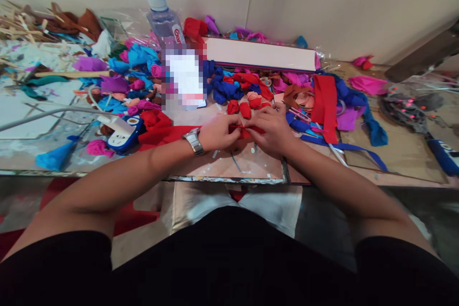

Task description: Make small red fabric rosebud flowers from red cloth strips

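One long red fabric-like strip [168, 136] was pinched in grip of left hand [219, 133] and right hand [273, 129]; small crumpled red fabric-like bundles [245, 110] lay just beyond.

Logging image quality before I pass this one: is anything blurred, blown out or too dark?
Head view: a pixelated block beside the bottle has a near-white, blown-out middle and hides detail; the black shirt sinks into near-featureless dark; the red cloth at the left grip and right grip reads clearly by colour, but its fine folds look soft.
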Tool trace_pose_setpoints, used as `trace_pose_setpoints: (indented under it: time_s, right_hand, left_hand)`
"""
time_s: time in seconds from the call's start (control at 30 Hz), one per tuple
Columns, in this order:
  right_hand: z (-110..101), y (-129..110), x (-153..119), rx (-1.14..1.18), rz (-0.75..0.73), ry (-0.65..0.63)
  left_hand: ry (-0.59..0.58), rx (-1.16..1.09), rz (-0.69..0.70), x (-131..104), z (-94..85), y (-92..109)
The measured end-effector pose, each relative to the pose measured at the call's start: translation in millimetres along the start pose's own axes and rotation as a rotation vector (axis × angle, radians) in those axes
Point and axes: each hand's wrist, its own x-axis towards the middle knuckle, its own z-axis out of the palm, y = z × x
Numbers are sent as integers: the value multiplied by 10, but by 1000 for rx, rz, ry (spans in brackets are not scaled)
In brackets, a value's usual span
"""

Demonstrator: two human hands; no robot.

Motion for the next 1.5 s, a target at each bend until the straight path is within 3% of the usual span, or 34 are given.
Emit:
trace_pose_setpoints:
  time_s: [0.2, 0.57, 1.5]
  right_hand:
    - [9, 17, -15, -1, -10, 22]
    - [0, 13, 3, -59, -53, 71]
    - [14, -22, 9, -95, -49, 76]
  left_hand:
    - [3, -89, 13, 18, 6, -35]
    - [-34, 95, -11, -25, -52, 42]
    - [-18, -103, -24, 15, -11, -16]
